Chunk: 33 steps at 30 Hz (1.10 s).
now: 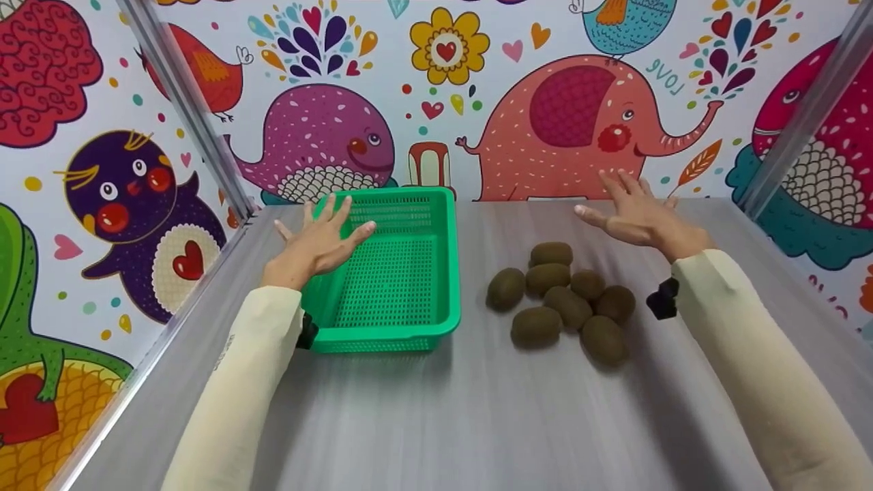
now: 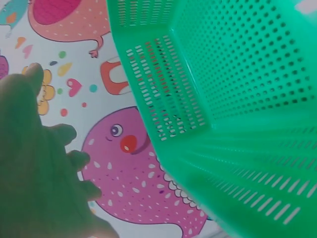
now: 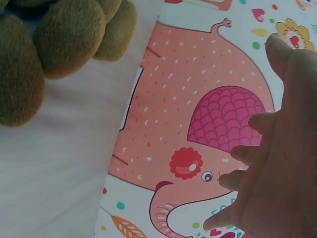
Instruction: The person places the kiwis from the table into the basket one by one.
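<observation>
My left hand (image 1: 312, 244) is held with fingers spread over the left side of a green plastic basket (image 1: 447, 273), holding nothing. The basket has slotted walls and a perforated floor, with nothing inside. On the right, my right hand (image 1: 644, 217) hovers past the kiwis (image 1: 568, 307), fingers spread and nothing in them. Several brown kiwis lie in a loose cluster on the table between the basket and my right arm. In the left wrist view, the left hand (image 2: 39, 163) is beside the basket wall (image 2: 163, 94). The right wrist view has the right hand (image 3: 277, 144) apart from the kiwis (image 3: 69, 37).
The grey wood-grain table (image 1: 423, 423) is bounded by a patterned back wall (image 1: 436, 123) and side walls with cartoon animals. Metal corner posts (image 1: 198, 116) stand at the back left and back right. Dark wrist straps (image 1: 663, 299) are on both cream sleeves (image 1: 750, 341).
</observation>
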### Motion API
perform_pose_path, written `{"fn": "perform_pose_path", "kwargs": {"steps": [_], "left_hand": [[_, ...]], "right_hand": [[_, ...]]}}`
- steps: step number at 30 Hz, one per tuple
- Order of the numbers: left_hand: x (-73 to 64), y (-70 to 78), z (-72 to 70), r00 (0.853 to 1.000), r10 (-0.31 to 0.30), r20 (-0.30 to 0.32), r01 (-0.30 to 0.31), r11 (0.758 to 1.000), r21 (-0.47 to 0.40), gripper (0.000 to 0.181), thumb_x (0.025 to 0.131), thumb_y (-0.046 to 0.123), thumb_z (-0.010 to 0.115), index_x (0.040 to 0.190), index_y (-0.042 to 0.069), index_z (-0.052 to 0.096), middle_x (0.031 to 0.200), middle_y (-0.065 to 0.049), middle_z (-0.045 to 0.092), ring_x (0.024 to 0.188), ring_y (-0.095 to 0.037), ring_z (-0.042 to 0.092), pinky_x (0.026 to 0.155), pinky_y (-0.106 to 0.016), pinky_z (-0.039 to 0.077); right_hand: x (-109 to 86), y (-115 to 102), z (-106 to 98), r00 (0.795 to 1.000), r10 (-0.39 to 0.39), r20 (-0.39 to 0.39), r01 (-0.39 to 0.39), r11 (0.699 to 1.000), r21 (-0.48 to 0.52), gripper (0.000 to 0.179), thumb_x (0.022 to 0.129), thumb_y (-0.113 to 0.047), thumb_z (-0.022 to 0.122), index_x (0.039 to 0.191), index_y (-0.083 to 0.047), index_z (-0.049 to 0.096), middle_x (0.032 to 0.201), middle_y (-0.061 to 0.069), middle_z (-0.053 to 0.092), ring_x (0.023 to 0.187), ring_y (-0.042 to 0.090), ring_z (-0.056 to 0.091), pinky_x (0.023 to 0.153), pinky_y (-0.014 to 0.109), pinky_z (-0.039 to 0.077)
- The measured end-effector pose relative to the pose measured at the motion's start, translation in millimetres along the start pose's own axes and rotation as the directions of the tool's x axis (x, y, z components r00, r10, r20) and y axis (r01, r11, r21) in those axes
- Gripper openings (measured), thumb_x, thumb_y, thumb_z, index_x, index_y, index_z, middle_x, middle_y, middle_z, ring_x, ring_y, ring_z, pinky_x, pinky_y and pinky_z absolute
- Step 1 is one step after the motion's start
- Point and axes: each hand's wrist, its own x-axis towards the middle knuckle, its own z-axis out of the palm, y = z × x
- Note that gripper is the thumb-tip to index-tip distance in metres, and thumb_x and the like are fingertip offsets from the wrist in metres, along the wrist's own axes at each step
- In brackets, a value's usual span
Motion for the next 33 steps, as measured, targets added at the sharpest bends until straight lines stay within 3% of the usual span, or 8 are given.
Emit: {"fn": "perform_pose_path", "kwargs": {"steps": [9,12,19,23,29,33], "left_hand": [[-20.6,-5.2,2.6,0.999,0.051,-0.009,-0.052,0.996,-0.078,0.087,0.096,0.076,0.021,0.162,0.022,-0.001,0.169,-0.013,-0.006,0.151,-0.052,-0.007,0.107,-0.08,-0.018],[-29.2,-9.2,5.1,0.999,0.052,-0.013,-0.053,0.992,-0.111,0.087,0.097,0.075,0.023,0.162,0.022,0.002,0.169,-0.013,-0.003,0.152,-0.051,-0.005,0.108,-0.08,-0.016],[-48.4,-24.0,12.7,0.997,0.054,-0.045,-0.062,0.978,-0.2,0.08,0.101,0.067,0.028,0.163,0.019,0.008,0.169,-0.017,0.007,0.152,-0.051,0.001,0.113,-0.079,-0.008],[-58.4,-33.7,19.6,0.994,0.057,-0.096,-0.08,0.962,-0.262,0.073,0.104,0.06,0.031,0.162,0.018,0.014,0.168,-0.019,0.012,0.153,-0.05,0.007,0.117,-0.076,0.001],[-70.0,-46.9,30.4,0.983,0.018,-0.182,-0.082,0.932,-0.354,0.067,0.106,0.053,0.036,0.159,0.013,0.027,0.163,-0.025,0.022,0.151,-0.047,0.019,0.12,-0.07,0.015],[-73.2,-55.4,38.0,0.982,-0.045,-0.184,-0.035,0.91,-0.413,0.068,0.106,0.052,0.037,0.159,0.011,0.027,0.162,-0.026,0.024,0.15,-0.047,0.022,0.12,-0.069,0.018]], "right_hand": [[-13.8,3,11,1.0,-0.026,0.008,0.024,0.989,0.146,0.104,0.09,-0.078,0.04,0.161,-0.023,-0.013,0.167,0.021,-0.012,0.15,0.055,0.0,0.112,0.08,0.012],[-18.9,6,16,1.0,-0.019,0.012,0.016,0.978,0.207,0.105,0.088,-0.08,0.041,0.161,-0.025,-0.012,0.168,0.02,-0.01,0.151,0.053,0.0,0.112,0.08,0.012],[-30.0,12,24,0.998,-0.017,-0.064,0.038,0.937,0.349,0.099,0.09,-0.075,0.045,0.161,-0.03,-0.007,0.169,0.015,-0.001,0.153,0.049,0.008,0.111,0.077,0.024],[-35.8,17,32,0.996,-0.007,-0.09,0.045,0.903,0.427,0.096,0.092,-0.071,0.047,0.162,-0.027,-0.002,0.169,0.016,0.004,0.152,0.048,0.014,0.111,0.074,0.029],[-40.6,27,44,0.99,0.041,-0.132,0.035,0.849,0.527,0.095,0.093,-0.065,0.054,0.163,-0.019,0.008,0.167,0.018,0.016,0.15,0.048,0.023,0.113,0.068,0.033],[-43.6,33,51,0.99,0.081,-0.12,0.0,0.828,0.561,0.093,0.093,-0.063,0.056,0.162,-0.017,0.013,0.166,0.019,0.019,0.15,0.046,0.025,0.116,0.065,0.032]]}}
